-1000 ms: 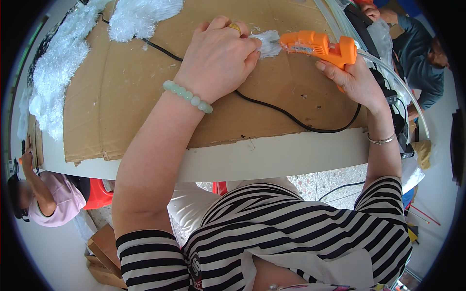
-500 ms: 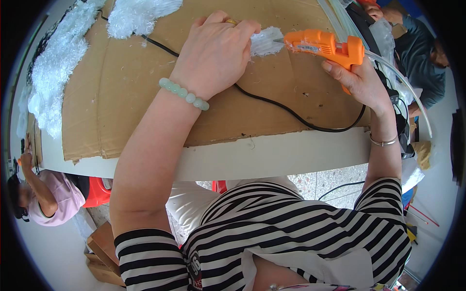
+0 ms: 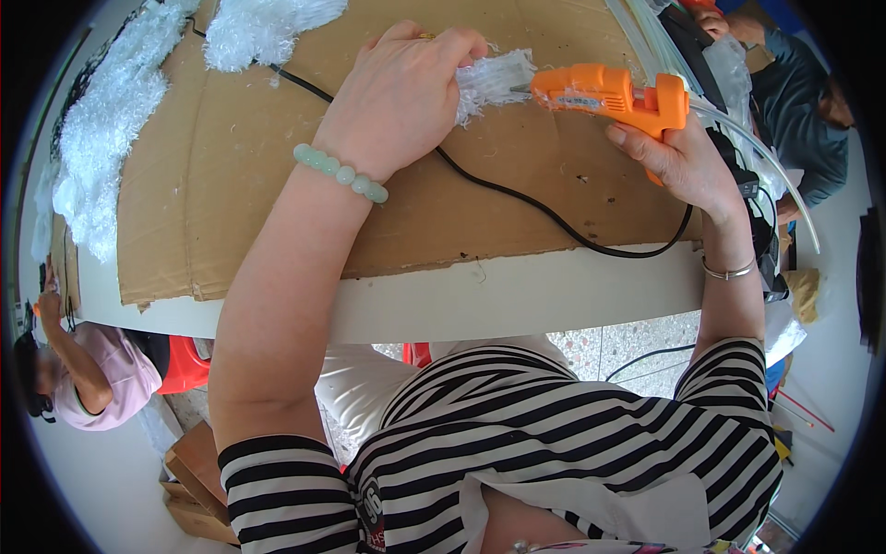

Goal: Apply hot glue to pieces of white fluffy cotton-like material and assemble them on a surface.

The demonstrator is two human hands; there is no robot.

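In my right hand (image 3: 694, 164) is an orange hot glue gun (image 3: 591, 88), its nozzle pointing left. A long translucent glue stick (image 3: 759, 137) runs out of its back and bends down at the right. The nozzle tip meets the right end of a small white, fringed piece of fluffy plastic (image 3: 498, 81). My left hand (image 3: 397, 97), fingers curled and partly hidden behind its own back, grips the other end of that piece. Both hands are over a brown cardboard sheet (image 3: 277, 222).
A black cord (image 3: 544, 212) crosses the cardboard under my left hand. White fluffy plastic piles (image 3: 111, 129) lie at left, another bundle (image 3: 263, 37) at the far side. More translucent sticks (image 3: 646, 37) lie far right. One person (image 3: 101, 369) sits left, another (image 3: 794, 111) at right.
My left hand has shifted slightly left, showing more of the fluffy piece. The glue gun has moved a little left and down, its nozzle still at the piece's end.
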